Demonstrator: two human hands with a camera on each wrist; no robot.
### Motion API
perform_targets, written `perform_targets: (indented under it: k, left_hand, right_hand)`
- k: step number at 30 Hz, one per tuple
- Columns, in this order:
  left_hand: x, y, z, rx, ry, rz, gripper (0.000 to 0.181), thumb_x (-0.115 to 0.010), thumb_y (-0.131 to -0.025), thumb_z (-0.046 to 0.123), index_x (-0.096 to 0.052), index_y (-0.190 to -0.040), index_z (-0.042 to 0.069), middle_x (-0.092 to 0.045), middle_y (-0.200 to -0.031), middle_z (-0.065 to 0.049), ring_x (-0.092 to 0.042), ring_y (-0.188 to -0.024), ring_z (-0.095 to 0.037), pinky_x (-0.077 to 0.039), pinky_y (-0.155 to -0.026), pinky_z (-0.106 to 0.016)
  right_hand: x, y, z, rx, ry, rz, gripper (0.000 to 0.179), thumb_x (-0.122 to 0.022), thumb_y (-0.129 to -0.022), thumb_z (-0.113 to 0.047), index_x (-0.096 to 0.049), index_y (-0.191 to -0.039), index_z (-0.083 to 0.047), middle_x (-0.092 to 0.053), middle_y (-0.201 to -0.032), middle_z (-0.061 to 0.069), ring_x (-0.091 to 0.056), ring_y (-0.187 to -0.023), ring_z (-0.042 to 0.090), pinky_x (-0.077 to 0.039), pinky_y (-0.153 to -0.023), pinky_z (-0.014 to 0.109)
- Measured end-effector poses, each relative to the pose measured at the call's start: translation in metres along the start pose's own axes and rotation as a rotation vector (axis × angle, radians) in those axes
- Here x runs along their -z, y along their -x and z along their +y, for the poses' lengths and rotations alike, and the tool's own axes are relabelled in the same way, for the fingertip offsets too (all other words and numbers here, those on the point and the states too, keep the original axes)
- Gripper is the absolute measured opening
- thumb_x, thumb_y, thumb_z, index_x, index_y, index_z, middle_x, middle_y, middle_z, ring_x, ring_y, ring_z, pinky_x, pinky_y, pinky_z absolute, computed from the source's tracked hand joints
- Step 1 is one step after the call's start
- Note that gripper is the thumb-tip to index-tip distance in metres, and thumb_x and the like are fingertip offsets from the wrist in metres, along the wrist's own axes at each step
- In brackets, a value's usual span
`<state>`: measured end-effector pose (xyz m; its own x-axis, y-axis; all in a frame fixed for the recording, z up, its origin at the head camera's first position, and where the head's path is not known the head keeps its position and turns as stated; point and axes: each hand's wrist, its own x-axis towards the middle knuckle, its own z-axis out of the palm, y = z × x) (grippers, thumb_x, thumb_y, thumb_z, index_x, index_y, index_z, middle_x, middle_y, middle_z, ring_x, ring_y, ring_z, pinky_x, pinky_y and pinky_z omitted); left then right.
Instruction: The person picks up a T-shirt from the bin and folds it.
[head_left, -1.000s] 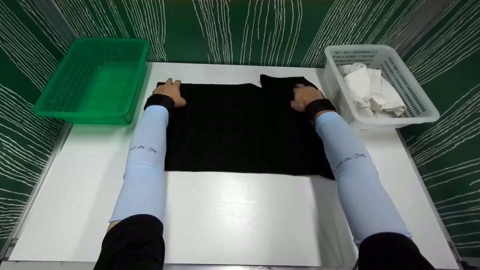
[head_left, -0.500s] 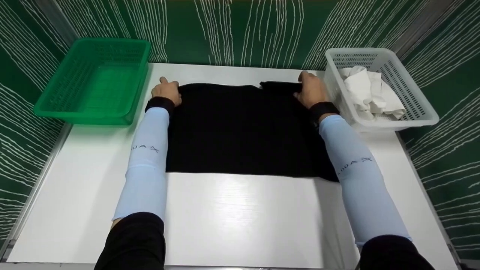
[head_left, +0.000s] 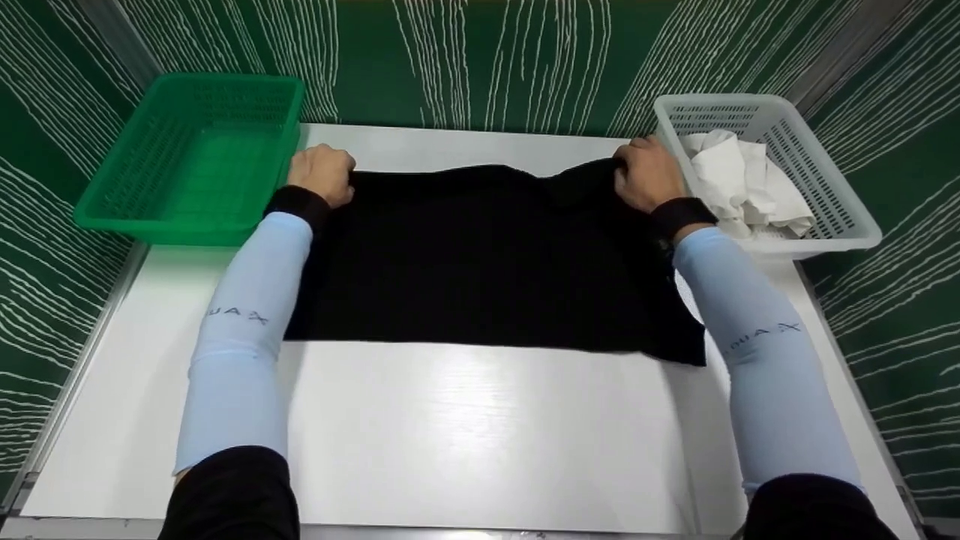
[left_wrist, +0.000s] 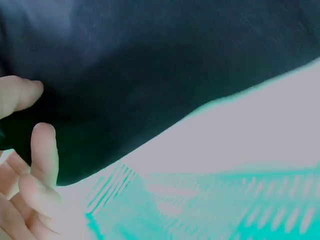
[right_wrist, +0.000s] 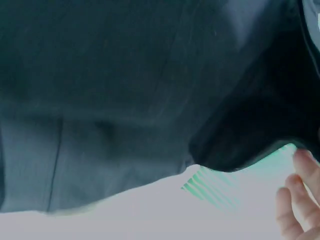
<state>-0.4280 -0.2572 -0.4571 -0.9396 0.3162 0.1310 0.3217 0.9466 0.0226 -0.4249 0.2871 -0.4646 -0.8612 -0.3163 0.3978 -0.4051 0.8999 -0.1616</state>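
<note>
A black garment (head_left: pixel 487 262), its exact kind not clear, lies spread across the white table with its far edge raised. My left hand (head_left: pixel 322 174) pinches the far left corner. In the left wrist view the thumb (left_wrist: pixel 22 95) lies on the cloth and the other fingers are at its edge. At the far right corner, my right hand (head_left: pixel 649 174) grips the cloth. Several fingertips (right_wrist: pixel 300 195) show beside the dark edge in the right wrist view, the thumb hidden. A seam crosses the garment there, and its far edge sags between the hands.
A green plastic basket (head_left: pixel 86 217) stands at the back left, close to my left hand. To the back right, a white basket (head_left: pixel 847 244) holds crumpled white cloth (head_left: pixel 727 176). Green walls with white streaks (head_left: pixel 480 67) enclose the table (head_left: pixel 480 442).
Both hands have taken hold of the far corners and moved apart, outwards. The far edge has lifted, the raised flap at the right has been pulled out, and the garment spans wider.
</note>
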Motion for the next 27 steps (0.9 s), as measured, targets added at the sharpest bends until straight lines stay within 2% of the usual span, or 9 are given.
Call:
perform_targets:
  k: [6,12,16,19,21,24,27]
  left_hand:
    - [0.022,0.017,0.005,-0.071,-0.148,0.035,0.010,-0.065,-0.082,0.007,-0.071,-0.076,0.002,-0.067,-0.076,-0.023,-0.066,-0.074,-0.042,-0.055,-0.061,-0.059]
    - [0.041,0.038,0.013,-0.122,-0.277,0.072,0.024,-0.060,-0.083,0.000,-0.058,-0.060,0.008,-0.059,-0.061,-0.016,-0.062,-0.062,-0.037,-0.052,-0.051,-0.050]
    - [0.039,0.054,0.014,-0.138,-0.313,0.060,0.028,-0.060,-0.082,-0.004,-0.057,-0.058,0.008,-0.055,-0.057,-0.013,-0.060,-0.058,-0.034,-0.051,-0.049,-0.047]
    - [0.034,0.065,0.015,-0.146,-0.329,0.047,0.027,-0.058,-0.084,-0.008,-0.059,-0.059,0.004,-0.054,-0.056,-0.013,-0.061,-0.057,-0.033,-0.051,-0.048,-0.046]
    - [0.031,0.072,0.016,-0.153,-0.331,0.041,0.028,-0.057,-0.085,-0.010,-0.060,-0.060,0.003,-0.054,-0.057,-0.013,-0.061,-0.057,-0.032,-0.052,-0.047,-0.046]
    - [0.027,0.084,0.017,-0.169,-0.325,0.030,0.029,-0.056,-0.084,-0.012,-0.059,-0.059,0.001,-0.053,-0.056,-0.013,-0.060,-0.055,-0.031,-0.052,-0.046,-0.045]
    - [0.023,0.098,0.020,-0.189,-0.332,-0.013,0.028,-0.059,-0.082,-0.012,-0.058,-0.058,0.002,-0.054,-0.056,-0.013,-0.059,-0.054,-0.029,-0.052,-0.046,-0.044]
  right_hand:
    - [0.022,0.014,0.008,0.135,-0.062,0.009,0.025,-0.055,-0.091,-0.014,-0.070,-0.100,0.005,-0.066,-0.103,0.023,-0.056,-0.100,0.045,-0.047,-0.086,0.059]
    - [0.047,0.034,0.012,0.223,-0.126,-0.040,0.024,-0.059,-0.086,-0.015,-0.072,-0.095,0.004,-0.068,-0.094,0.020,-0.061,-0.091,0.041,-0.047,-0.078,0.058]
    - [0.056,0.050,0.010,0.306,-0.161,-0.086,0.016,-0.065,-0.080,-0.012,-0.075,-0.086,-0.001,-0.068,-0.083,0.012,-0.064,-0.077,0.033,-0.049,-0.067,0.050]
    - [0.059,0.061,0.007,0.368,-0.182,-0.097,0.006,-0.068,-0.076,-0.009,-0.074,-0.074,-0.008,-0.066,-0.072,0.002,-0.060,-0.063,0.021,-0.047,-0.059,0.039]
    - [0.062,0.068,0.004,0.391,-0.187,-0.113,0.009,-0.069,-0.073,-0.007,-0.071,-0.067,-0.012,-0.063,-0.067,-0.003,-0.056,-0.057,0.014,-0.044,-0.056,0.032]
    - [0.069,0.079,0.000,0.380,-0.202,-0.201,0.017,-0.071,-0.072,-0.006,-0.069,-0.060,-0.018,-0.060,-0.061,-0.010,-0.051,-0.053,0.008,-0.042,-0.051,0.027]
    - [0.075,0.091,-0.005,0.292,-0.207,-0.395,0.026,-0.074,-0.073,-0.009,-0.063,-0.053,-0.023,-0.053,-0.053,-0.016,-0.045,-0.047,0.004,-0.037,-0.043,0.025]
